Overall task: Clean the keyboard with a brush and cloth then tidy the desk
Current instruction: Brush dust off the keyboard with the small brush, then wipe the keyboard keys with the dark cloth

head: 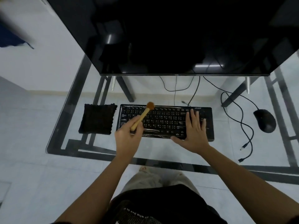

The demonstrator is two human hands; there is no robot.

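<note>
One black rectangular keyboard (165, 122) with white lettering lies flat at the middle of a clear glass desk (97, 147) with a dark frame, its long side running left to right just in front of the screen. Its surface glints in streaks along the near edge, as if a thin clear film covers the keys, though the view is too soft to be sure. A small brush (142, 116) with a pale wooden handle and a round tuft of reddish-brown bristles slants over the keyboard's left half, the tuft at the far top row. The left hand (127, 139) pinches the lower end of the handle between curled fingers and thumb. The right hand (194, 131) lies flat on the keyboard's right part, fingers straight and slightly spread, thumb stretched along the near edge.

Just left of the keyboard lies a square black knitted cloth (97, 118), apart from it. Well to the right sits a black computer mouse (265, 121), with loose black cables (246, 126) curling between it and the keyboard. A large dark monitor (178, 38) stands behind.
</note>
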